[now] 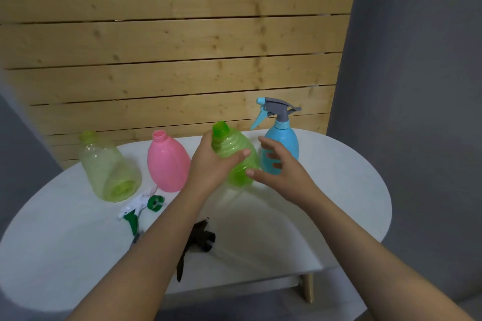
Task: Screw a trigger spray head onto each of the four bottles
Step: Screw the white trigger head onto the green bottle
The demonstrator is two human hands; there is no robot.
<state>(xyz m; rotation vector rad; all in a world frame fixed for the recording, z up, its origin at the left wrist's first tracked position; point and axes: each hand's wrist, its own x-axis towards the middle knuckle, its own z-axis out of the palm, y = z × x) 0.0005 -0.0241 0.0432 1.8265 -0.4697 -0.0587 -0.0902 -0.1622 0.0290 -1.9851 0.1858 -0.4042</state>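
Observation:
My left hand (pixel 211 161) grips a bright green ribbed bottle (pixel 238 156) by its shoulder, tilted and lifted just off the white table (pixel 326 203); its neck has no spray head. My right hand (pixel 276 167) hovers with spread fingers beside the green bottle, its thumb touching the bottle's lower side. A blue bottle (pixel 283 143) stands at the right with a grey and blue trigger head (pixel 276 109) on it. A pink bottle (pixel 167 161) and a pale yellow-green bottle (pixel 109 167) stand open-necked at the left.
A white and green trigger head (pixel 142 207) lies on the table in front of the pink bottle. A dark trigger head (pixel 200 240) lies under my left forearm. A wooden slat wall stands behind the table.

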